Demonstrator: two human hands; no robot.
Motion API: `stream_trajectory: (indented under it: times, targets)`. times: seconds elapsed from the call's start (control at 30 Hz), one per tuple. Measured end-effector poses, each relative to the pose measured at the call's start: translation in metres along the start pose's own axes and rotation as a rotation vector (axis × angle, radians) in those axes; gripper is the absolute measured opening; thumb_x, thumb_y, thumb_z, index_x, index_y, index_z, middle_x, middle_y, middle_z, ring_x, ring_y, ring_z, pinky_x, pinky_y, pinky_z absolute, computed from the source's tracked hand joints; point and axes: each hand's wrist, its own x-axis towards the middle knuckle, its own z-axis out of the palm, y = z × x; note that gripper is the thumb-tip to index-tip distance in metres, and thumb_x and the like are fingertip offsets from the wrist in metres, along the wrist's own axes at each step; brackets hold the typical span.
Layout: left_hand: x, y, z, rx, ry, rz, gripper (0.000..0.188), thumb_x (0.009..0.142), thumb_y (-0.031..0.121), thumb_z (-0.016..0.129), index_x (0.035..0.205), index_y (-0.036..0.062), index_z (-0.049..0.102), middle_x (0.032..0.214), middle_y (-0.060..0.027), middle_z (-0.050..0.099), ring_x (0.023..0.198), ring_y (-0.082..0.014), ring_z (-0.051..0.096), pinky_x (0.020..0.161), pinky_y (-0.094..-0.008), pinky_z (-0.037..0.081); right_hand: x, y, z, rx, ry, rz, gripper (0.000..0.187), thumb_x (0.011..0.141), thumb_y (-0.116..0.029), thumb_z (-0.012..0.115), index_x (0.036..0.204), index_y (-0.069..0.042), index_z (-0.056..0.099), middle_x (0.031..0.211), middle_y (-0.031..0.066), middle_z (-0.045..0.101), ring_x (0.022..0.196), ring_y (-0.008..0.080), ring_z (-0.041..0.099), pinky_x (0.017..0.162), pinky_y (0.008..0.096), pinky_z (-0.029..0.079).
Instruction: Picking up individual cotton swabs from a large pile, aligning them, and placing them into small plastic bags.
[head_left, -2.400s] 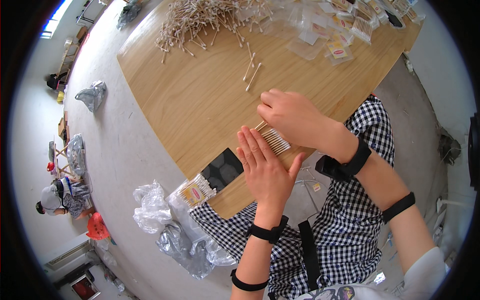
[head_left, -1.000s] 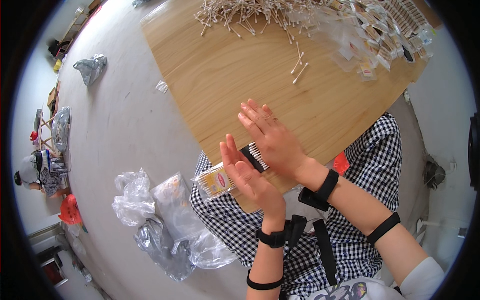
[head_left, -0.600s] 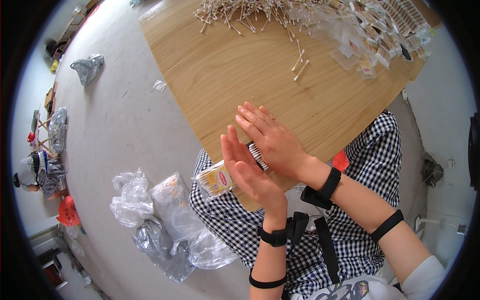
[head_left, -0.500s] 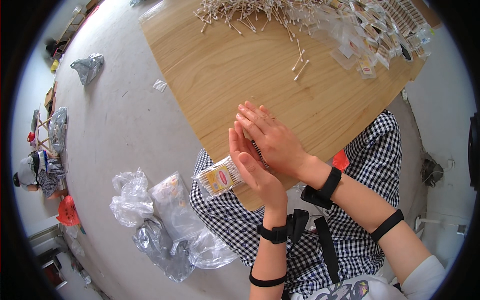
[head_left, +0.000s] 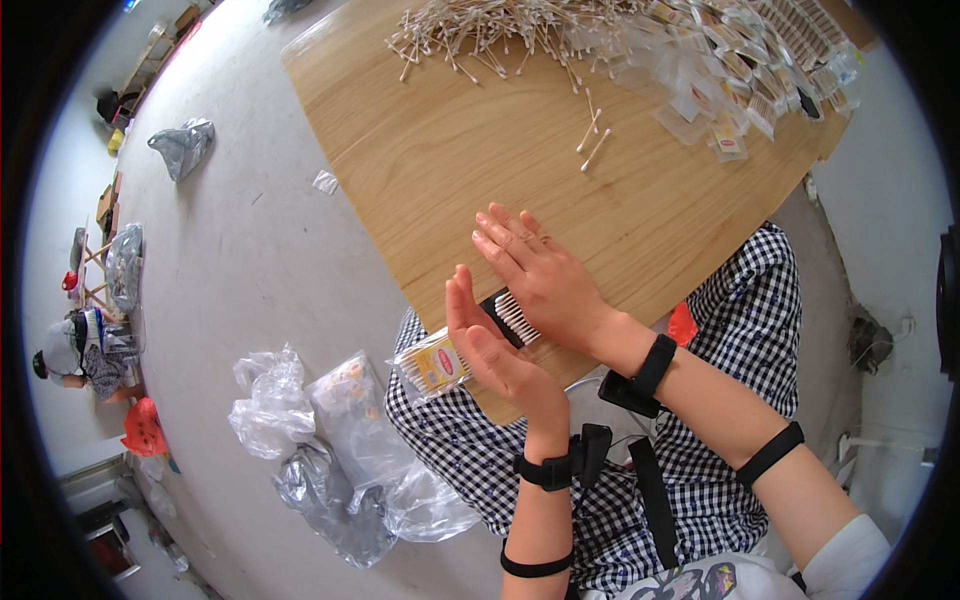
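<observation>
Mid-frame, the bare right grip [head_left: 556, 284], flat and unclenched, part-covers white-tipped cotton swabs [head_left: 514, 321], seemingly to square their row; the bare left grip [head_left: 508, 370] stands open alongside.

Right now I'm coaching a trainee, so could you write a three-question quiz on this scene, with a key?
1. True or false: the swab heap lies at the far side of the table.
2. The yellow-labelled packet is nearest: (A) the left hand; (B) the swab heap; (C) the red bag?
3. Fill in: beside the row of swabs by the right hand shows a ____ pad.

Key: 1 true; 2 A; 3 black.
</observation>
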Motion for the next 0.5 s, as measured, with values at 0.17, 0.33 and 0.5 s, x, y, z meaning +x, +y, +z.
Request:
stream_trajectory:
  times: [0.17, 0.33, 0.5]
  targets:
    - [0.001, -0.005, 0.002, -0.106, -0.006, -0.051, 0.055, 0.109, 0.038, 0.026, 0.146, -0.0027, 0.032, 0.152, -0.0194, 0.038, 0.147, -0.0263, 0.029, 0.121, -0.0391, 0.020, -0.001, -0.005, 0.002, 0.114, -0.003, 0.010, 0.046, 0.094, -0.014, 0.046, 0.137, 0.002, 0.050, 0.150, 0.0168, 0.045, 0.146, 0.0284, 0.033, 0.121, 0.0430, 0.026]
    - [0.006, 0.005, -0.007, -0.189, 0.008, -0.081, 0.051, 0.109, 0.034, 0.031, 0.144, -0.0028, 0.038, 0.150, -0.0180, 0.042, 0.144, -0.0242, 0.034, 0.119, -0.0361, 0.023, 0.000, -0.003, 0.000, 0.045, -0.013, -0.013, 0.047, 0.093, -0.012, 0.047, 0.138, 0.004, 0.048, 0.150, 0.0186, 0.044, 0.145, 0.0296, 0.033, 0.121, 0.0433, 0.026]
    - [0.048, 0.038, -0.078, 0.924, 0.166, 0.274, 0.042, 0.106, 0.030, 0.040, 0.119, -0.0036, 0.061, 0.119, -0.0163, 0.065, 0.111, -0.0238, 0.061, 0.097, -0.0361, 0.045, 0.001, -0.008, 0.002, 0.018, 0.001, -0.021, 0.047, 0.092, -0.009, 0.048, 0.137, 0.005, 0.048, 0.148, 0.0200, 0.045, 0.145, 0.0296, 0.034, 0.120, 0.0434, 0.027]
